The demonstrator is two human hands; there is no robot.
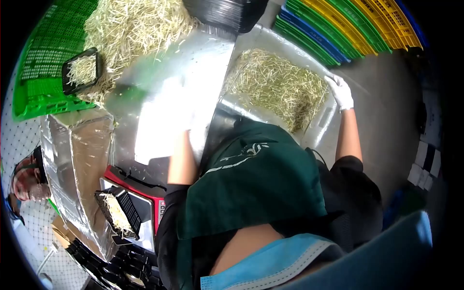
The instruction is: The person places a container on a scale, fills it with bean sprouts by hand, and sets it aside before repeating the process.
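My right hand, in a white glove, is closed on the rim of a translucent plastic tub. Inside the tub lies a layer of bean sprouts with greenish bits among them. My left hand reaches over the shiny metal table, but glare washes it out and its fingers cannot be made out. A large heap of bean sprouts covers the far left part of the table. Nearer, a red scale carries a black tray with sprouts in it.
A green crate stands at the far left, with a black tray of sprouts by it. Black plastic sits at the table's back. Stacked coloured crates stand far right. A foil-wrapped box and black trays are left.
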